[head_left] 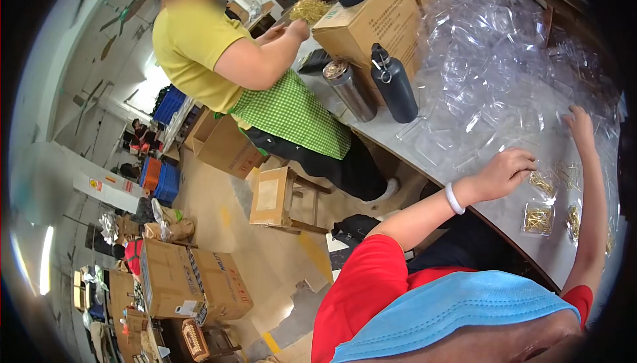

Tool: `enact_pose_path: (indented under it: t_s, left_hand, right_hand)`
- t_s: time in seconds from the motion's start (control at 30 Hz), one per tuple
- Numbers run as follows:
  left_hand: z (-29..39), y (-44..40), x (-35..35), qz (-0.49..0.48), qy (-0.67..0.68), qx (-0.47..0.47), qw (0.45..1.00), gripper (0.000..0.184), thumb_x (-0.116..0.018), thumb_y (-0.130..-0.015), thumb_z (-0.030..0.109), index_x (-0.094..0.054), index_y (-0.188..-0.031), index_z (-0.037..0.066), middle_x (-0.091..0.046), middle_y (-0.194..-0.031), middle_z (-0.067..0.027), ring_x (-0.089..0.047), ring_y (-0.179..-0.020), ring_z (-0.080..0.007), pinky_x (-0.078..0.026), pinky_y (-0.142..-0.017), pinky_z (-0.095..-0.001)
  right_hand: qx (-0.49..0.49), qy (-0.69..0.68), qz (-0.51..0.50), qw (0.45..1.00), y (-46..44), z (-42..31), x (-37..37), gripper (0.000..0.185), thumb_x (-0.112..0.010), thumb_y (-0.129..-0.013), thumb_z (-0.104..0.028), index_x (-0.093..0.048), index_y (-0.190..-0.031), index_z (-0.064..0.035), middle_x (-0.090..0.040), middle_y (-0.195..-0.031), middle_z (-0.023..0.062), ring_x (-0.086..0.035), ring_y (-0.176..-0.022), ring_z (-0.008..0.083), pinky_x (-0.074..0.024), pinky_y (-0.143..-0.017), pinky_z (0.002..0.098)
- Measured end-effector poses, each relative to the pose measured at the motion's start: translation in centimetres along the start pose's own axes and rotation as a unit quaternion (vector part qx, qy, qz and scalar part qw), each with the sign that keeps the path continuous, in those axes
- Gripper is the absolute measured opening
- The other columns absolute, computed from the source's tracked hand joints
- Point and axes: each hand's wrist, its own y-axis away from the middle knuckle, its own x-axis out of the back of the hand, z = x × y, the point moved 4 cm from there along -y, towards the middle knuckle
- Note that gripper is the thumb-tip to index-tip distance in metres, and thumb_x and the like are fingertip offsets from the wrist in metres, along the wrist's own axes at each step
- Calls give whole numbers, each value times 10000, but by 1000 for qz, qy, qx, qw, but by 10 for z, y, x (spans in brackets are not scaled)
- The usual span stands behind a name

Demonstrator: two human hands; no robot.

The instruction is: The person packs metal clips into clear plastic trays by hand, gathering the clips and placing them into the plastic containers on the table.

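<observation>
My left hand [505, 174], with a white band on the wrist, has its fingers bent together just above some gold-coloured metal pins [542, 184]. What lies between its fingertips, if anything, is too small to make out. My right hand [579, 126] reaches to the edge of a large heap of clear plastic boxes [488, 51], its fingers apart. A square clear box of gold pins [538, 219] rests on the table [494, 215] below my left hand. Beside my right forearm lies another clear pack of gold pins [573, 222].
A dark bottle [396, 87] and a steel tumbler [350, 91] stand by a cardboard carton [371, 24]. A co-worker in a yellow shirt [199, 51] and green checked apron stands at the table's far end. A wooden stool [272, 197] is on the floor.
</observation>
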Motion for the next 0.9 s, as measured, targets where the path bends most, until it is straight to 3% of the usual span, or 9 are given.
enact_pose_path:
  t_s: [0.1, 0.27, 0.3, 0.37, 0.4, 0.47, 0.53, 0.63, 0.9]
  left_hand:
    - [1, 8, 6, -1, -11, 13, 1000, 161, -598, -832, 64, -664, -964, -3, -625, -1069, -176, -586, -1018, -345, -462, -881, -410]
    - [7, 14, 17, -11, -18, 55, 998, 167, -597, -845, 85, -661, -980, 10, -633, -1095, -157, -581, -1065, -331, -457, -918, -394]
    - [6, 11, 18, -6, -43, 43, 998, 168, -597, -846, 84, -661, -986, 16, -634, -1100, -151, -584, -1065, -325, -460, -919, -393]
    - [-7, 3, 17, -15, -58, 28, 998, 167, -598, -847, 77, -663, -991, 23, -643, -1108, -139, -604, -1047, -307, -473, -903, -390]
    - [-7, -6, 16, -10, -55, 25, 998, 165, -604, -844, 78, -665, -991, 32, -657, -1089, -135, -624, -1015, -301, -488, -877, -378]
    - [-4, -27, 12, -21, -78, 28, 996, 181, -612, -840, 77, -678, -1004, 37, -675, -1040, -128, -650, -953, -290, -504, -834, -353]
    - [-5, -49, 3, -68, -95, 40, 992, 193, -610, -842, 77, -682, -1016, 36, -677, -1030, -131, -658, -926, -286, -509, -817, -340]
    - [-14, -76, -10, -159, -125, 76, 976, 217, -603, -847, 97, -678, -1037, 26, -673, -1034, -160, -663, -928, -289, -512, -807, -338]
    - [-59, -133, -75, -344, -259, 55, 901, 276, -617, -824, 110, -655, -1070, -8, -657, -1045, -201, -628, -987, -346, -496, -861, -396]
  right_hand:
    - [-16, -27, 125, 992, -11, 12, 1, 422, -617, -863, -226, -567, -1204, 17, -580, -1212, 221, -564, -1122, 346, -437, -940, 372]
    - [-91, -147, 34, 984, 24, 6, 26, 450, -582, -865, -198, -539, -1252, 27, -601, -1196, 227, -594, -1108, 276, -449, -914, 335]
    - [-102, -250, 6, 963, 37, -14, 42, 445, -542, -859, -191, -549, -1249, 24, -662, -1061, 186, -640, -955, 246, -483, -842, 332]
    - [-109, -258, -156, 947, 41, -23, 60, 314, -487, -904, -246, -592, -994, 35, -593, -808, 57, -604, -778, 147, -491, -707, 289]
    - [-182, -338, -80, 920, 54, -46, 79, 278, -501, -901, -253, -569, -904, 17, -592, -796, 54, -609, -762, 151, -510, -729, 292]
    - [-164, -468, -130, 858, 55, -25, 71, 269, -522, -893, -209, -587, -978, 37, -625, -884, 107, -639, -751, 159, -550, -740, 290]
    - [-243, -483, -98, 835, 72, -49, 91, 318, -504, -876, -143, -586, -1082, 85, -652, -925, 170, -671, -712, 195, -575, -668, 293]
    - [-271, -404, -144, 862, 87, -49, 87, 373, -467, -862, -85, -549, -1185, 83, -648, -968, 194, -678, -700, 212, -580, -608, 313]
    - [-178, -151, -212, 949, 105, -21, 98, 344, -428, -803, 21, -593, -1100, 75, -655, -838, 220, -678, -634, 237, -545, -498, 335]
